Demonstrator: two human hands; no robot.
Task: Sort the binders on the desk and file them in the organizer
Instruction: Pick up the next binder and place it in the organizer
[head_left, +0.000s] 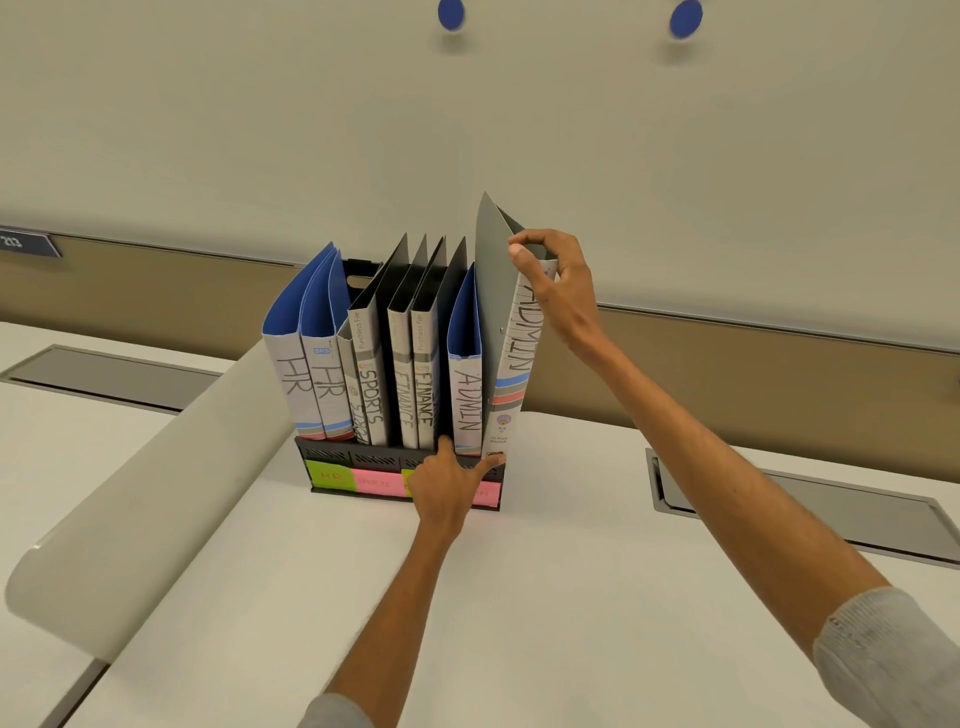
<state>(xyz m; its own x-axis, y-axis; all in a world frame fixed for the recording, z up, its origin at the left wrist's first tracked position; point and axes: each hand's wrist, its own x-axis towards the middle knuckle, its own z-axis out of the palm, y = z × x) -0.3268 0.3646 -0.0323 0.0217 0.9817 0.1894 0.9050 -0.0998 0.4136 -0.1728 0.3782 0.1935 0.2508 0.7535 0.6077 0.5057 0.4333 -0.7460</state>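
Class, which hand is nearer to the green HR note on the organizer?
Left. The left hand rests on the organizer front, right of the green HR note; the right hand pinches the ADMIN binder higher up.

right arm: light grey speckled knit sleeve (893, 660), ends near the elbow
left arm: same grey sleeve (337, 714), just its edge showing, near side

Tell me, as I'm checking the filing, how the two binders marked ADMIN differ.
The grey-covered ADMIN binder is pinched at its top by the right hand; the blue-lined ADMIN binder stands seated in the black slotted organizer. The grey one rises higher and leans right; the blue one sits lower and straighter. Both have white spines with handwritten ADMIN and coloured stripes.
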